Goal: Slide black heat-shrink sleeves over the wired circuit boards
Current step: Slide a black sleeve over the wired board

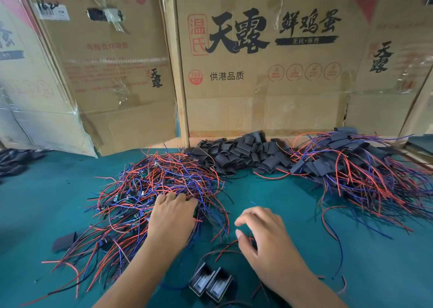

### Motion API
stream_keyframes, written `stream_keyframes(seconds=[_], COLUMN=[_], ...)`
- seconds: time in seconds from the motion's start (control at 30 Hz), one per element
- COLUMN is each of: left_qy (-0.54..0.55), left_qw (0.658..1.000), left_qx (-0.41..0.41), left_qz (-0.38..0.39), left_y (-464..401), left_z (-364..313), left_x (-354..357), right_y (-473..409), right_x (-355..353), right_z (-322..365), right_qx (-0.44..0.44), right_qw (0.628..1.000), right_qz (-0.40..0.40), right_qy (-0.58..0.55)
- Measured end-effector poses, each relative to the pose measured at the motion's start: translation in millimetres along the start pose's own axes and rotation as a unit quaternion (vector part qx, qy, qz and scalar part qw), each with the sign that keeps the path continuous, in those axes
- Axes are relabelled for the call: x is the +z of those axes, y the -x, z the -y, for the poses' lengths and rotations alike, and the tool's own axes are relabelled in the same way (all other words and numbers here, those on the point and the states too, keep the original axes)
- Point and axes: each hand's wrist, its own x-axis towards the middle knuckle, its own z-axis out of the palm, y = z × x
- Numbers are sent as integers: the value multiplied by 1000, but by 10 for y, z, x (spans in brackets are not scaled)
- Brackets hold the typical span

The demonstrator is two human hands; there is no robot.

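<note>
While left hand point(172, 216) fingers curl into wire pile point(154, 185), right hand point(264, 235) fingers spread loose above green cloth point(293, 204); cardboard boxes point(257, 73) behind.

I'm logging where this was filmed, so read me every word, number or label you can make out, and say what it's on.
Middle carton: "温氏" in a red stamp
Middle carton: "天露", big black brush letters
Middle carton: "鲜鸡蛋"
Middle carton: "无抗·原色" on a black stroke
Middle carton: "360 PCS" in a red circle
Middle carton: "供港品质"
Left carton: "天露"
Right carton: "天露"
Left carton's faded red print, handwritten sticker and the red round badges: too blurred to read.
</note>
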Motion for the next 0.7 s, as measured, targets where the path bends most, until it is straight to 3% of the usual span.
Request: stream_keyframes(seconds=[0.47, 0.7], left_qy=[-15, 61], left_qw=[1000, 996], left_qx=[4, 14], left_qz=[-13, -69], left_y=[-118, -29], left_z=[32, 81], left_x=[113, -56], right_y=[9, 12], right_x=[44, 30], right_z=[-6, -7], right_qx=[-2, 5], right_qw=[1000, 1000], right_qz=[11, 8], right_qy=[-6, -15])
